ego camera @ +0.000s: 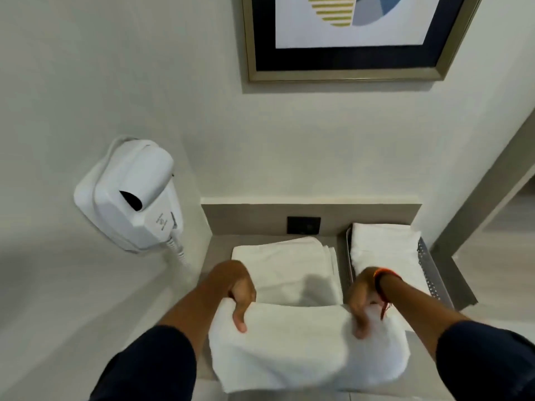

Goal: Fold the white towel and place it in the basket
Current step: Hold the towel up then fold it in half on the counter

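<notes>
Fingers: the left hand (241,296) and the right hand (362,302) are each pinching the far edge of the white towel (304,342), thumbs on top and the fingers (240,322) curling under, so both are closing on cloth rather than spreading wide.
Towel: it is lying in the lower centre of the frame, already doubled into a thick band; holding it at two corners seems meant to keep the edges aligned for the next fold or lift.
Stack: another folded towel (286,264) is sitting just behind it, in the middle of the frame.
Basket: the perforated metal basket (428,273) is standing at centre right, just beside the right hand, with a folded towel (385,244) already resting inside; its nearness is keeping the transfer short.
Desk: the grey desk (220,247) is carrying all of this against the wall.
Wall: a white hair dryer (130,195) is hanging at centre left, and a framed picture (347,39) is showing at the top.
</notes>
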